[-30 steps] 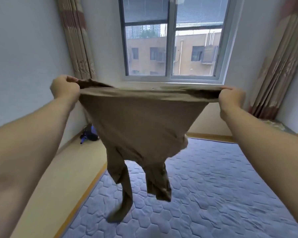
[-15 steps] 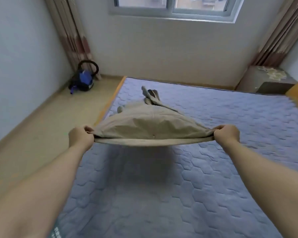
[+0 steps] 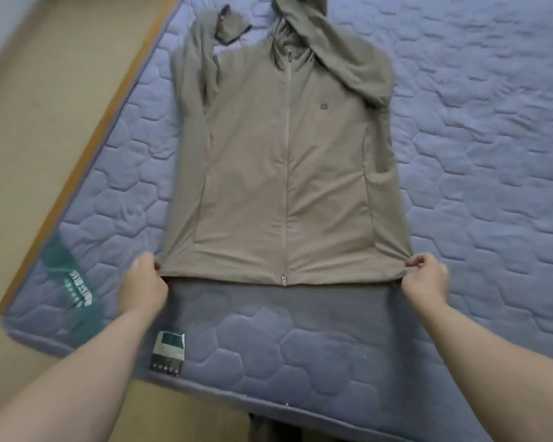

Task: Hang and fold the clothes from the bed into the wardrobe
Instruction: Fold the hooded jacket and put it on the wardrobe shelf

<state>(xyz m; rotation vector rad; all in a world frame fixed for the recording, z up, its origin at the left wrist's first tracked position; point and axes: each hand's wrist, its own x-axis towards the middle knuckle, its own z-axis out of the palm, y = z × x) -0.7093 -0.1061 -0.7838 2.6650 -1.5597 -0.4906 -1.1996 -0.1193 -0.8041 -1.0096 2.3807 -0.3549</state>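
Head camera: a person lays a tan zip-up jacket [image 3: 284,173] front side up on the bed [image 3: 492,154], its hem near the foot edge. The left hand [image 3: 144,285] and right hand [image 3: 425,275] each pinch a hem corner, fingers clenched on the cloth and the hem drawn taut. The step appears to be flattening before folding. Next, one sleeve [image 3: 348,59], bunched across the collar, would need straightening. A label [image 3: 168,354] lies beside the left forearm, and bare floor [image 3: 45,106] runs alongside. No wardrobe shows.

Jacket [image 3: 284,173] hood [image 3: 296,11] beyond top edge
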